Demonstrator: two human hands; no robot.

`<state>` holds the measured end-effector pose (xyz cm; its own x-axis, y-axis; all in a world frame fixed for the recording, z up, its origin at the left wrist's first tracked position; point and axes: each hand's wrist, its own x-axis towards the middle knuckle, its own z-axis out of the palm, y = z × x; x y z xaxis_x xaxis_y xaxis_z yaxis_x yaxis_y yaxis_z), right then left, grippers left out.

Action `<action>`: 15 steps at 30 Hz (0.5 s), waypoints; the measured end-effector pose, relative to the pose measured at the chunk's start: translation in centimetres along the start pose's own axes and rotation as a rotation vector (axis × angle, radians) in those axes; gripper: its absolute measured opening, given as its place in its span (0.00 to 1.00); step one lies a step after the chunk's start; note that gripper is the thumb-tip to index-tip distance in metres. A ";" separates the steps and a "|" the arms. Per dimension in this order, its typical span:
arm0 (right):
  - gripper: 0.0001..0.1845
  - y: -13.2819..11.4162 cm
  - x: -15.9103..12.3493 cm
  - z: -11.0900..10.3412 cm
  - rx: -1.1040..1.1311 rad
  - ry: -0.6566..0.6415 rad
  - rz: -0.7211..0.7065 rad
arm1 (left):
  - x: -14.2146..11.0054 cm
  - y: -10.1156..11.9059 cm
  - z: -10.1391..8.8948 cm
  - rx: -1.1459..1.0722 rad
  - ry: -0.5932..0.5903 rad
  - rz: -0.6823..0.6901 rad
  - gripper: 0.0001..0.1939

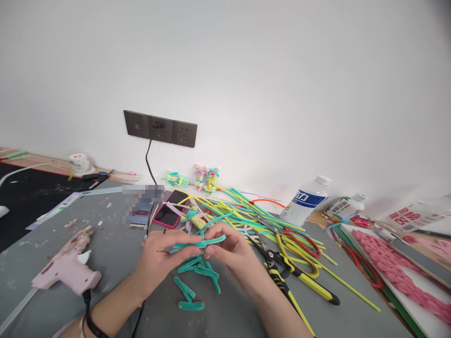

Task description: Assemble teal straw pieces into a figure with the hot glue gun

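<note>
My left hand [160,256] and my right hand [230,251] meet over the grey mat [116,300], both pinching a teal pipe cleaner [206,242] that runs between the fingertips. Its free end curls up and back toward the pile. Below the hands lie several short folded teal pieces [197,277] on the mat. A dark band circles my left wrist.
A pink glue gun [68,270] lies at the left with its black cord. Yellow-handled cutters [289,277] and red-handled scissors [299,237] rest right of the hands. A heap of yellow and teal pipe cleaners [246,213], a phone [171,213], a bottle [306,199] and pink pieces on a board [394,270] lie behind.
</note>
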<state>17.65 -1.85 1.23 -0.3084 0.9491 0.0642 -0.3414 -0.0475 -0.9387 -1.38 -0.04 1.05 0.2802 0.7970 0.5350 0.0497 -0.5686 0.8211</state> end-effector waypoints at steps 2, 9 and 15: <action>0.11 0.0 0.0 0.1 -0.062 0.018 -0.042 | 0.0 -0.1 0.1 -0.011 -0.014 0.001 0.08; 0.08 -0.5 -0.1 -0.2 -0.221 0.016 -0.178 | -0.3 -0.7 0.2 -0.244 -0.115 -0.161 0.13; 0.05 -1.6 -0.5 -0.7 -0.311 -0.144 -0.222 | 0.2 -0.3 0.6 -0.764 -0.363 -0.638 0.24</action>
<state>18.98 -2.03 2.43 -0.3859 0.8716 0.3024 -0.1353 0.2708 -0.9531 -0.76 0.18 0.84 0.6908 0.7225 -0.0274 -0.2922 0.3136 0.9035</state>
